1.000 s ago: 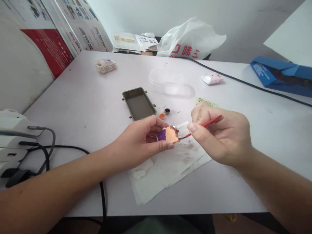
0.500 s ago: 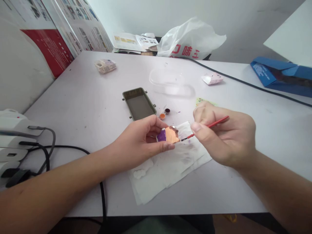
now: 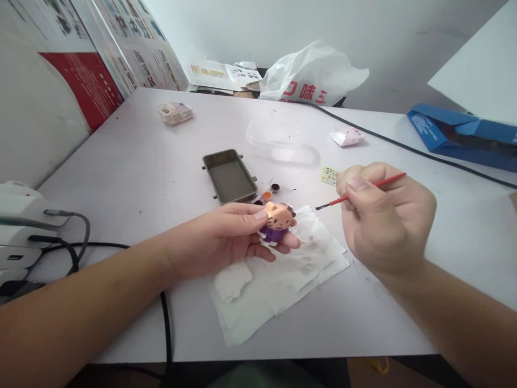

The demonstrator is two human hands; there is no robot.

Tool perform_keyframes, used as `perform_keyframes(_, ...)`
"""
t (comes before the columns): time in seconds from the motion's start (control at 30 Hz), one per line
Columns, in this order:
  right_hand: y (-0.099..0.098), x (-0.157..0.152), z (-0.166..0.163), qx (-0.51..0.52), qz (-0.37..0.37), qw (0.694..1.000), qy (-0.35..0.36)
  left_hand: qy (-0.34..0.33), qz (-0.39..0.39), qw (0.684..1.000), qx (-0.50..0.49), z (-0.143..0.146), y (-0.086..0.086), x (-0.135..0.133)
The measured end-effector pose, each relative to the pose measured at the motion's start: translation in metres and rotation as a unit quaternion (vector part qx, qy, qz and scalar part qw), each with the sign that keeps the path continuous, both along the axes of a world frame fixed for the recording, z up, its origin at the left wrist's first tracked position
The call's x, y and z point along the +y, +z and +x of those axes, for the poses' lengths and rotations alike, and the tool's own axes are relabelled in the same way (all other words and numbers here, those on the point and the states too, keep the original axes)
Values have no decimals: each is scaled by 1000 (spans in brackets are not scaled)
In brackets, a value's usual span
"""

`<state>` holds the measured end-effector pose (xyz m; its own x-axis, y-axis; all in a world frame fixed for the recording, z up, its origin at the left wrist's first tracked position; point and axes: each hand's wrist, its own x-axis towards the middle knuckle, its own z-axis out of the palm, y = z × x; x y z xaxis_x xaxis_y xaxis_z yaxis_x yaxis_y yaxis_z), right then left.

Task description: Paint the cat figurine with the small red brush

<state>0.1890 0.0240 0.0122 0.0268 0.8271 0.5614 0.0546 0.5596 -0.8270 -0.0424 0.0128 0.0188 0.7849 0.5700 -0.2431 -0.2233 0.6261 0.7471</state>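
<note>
My left hand (image 3: 226, 234) holds a small painted figurine (image 3: 278, 223) between thumb and fingers. Its face, peach-orange with drawn features, points up toward me; the body is purple, and brown shows at one side of the head. In my right hand (image 3: 388, 221) a thin red paintbrush (image 3: 339, 200) is pinched, its dark tip pointing left, apart from the figurine. Beyond the left hand stand small paint pots, one orange (image 3: 267, 195) and one dark (image 3: 275, 187). Beneath the hands lie stained white paper tissues (image 3: 278, 302), with a white scalloped piece (image 3: 233, 281) on them.
A dark green tray (image 3: 229, 175) holding greyish liquid sits behind my left hand. Farther back are a clear plastic lid (image 3: 278, 148), two small packets (image 3: 175, 113), and a blue box (image 3: 436, 132). Black cables (image 3: 165, 318) cross the table at left and back right.
The figurine has been turned in my left hand, so its face now shows. My right hand has drawn the brush away from it, to the right and slightly up.
</note>
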Motion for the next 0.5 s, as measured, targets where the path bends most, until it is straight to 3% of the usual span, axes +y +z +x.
perform_keyframes(0.13, 1, -6, -6, -11, 15, 1000, 14, -28, -71, 997, -12, -3, 0, 3)
perform_keyframes(0.3, 0, -10, -9, -22, 14, 999, 40, -23, -90, 996, 2, -5, 0, 5)
perform_keyframes(0.5, -3, 0, -7, -16, 2, 1000, -16, -27, -99, 995, -5, -3, -7, 5)
